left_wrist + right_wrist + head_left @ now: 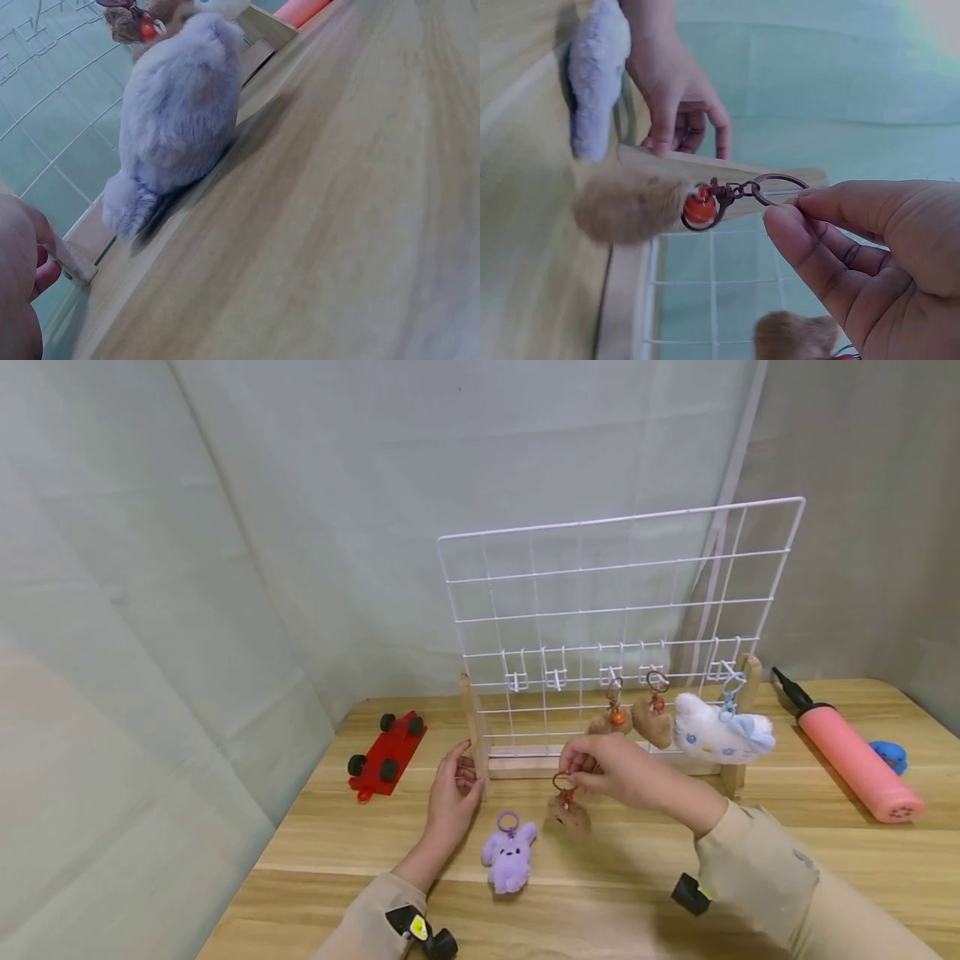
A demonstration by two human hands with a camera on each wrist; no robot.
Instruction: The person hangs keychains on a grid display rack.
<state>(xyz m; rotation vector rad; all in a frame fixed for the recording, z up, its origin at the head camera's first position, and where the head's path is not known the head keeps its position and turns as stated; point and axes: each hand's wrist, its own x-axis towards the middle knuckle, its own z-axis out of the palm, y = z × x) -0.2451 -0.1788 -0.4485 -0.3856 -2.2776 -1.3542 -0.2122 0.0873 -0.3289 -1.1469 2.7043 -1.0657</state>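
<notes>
Tan sleeve [765, 877] at the lower right, my right hand [622, 770] pinching a brown plush keychain [572, 817].
Thumb to forefinger, I grip its metal ring [780, 176] narrowly; the plush hangs just below, low and right of centre in the frame. My left hand [450, 797], fingers loosely bent, touches the left wooden post [472, 727] of the wire rack [622, 520]. Further right, its hooks [611, 675] hold two more brown keychains [652, 724] and a white cat plush [720, 735].

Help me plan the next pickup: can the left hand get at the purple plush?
Likely yes: the purple plush lies close to the left hand, with nothing visible between them. The hand would just need to leave the rack post it touches.
</notes>
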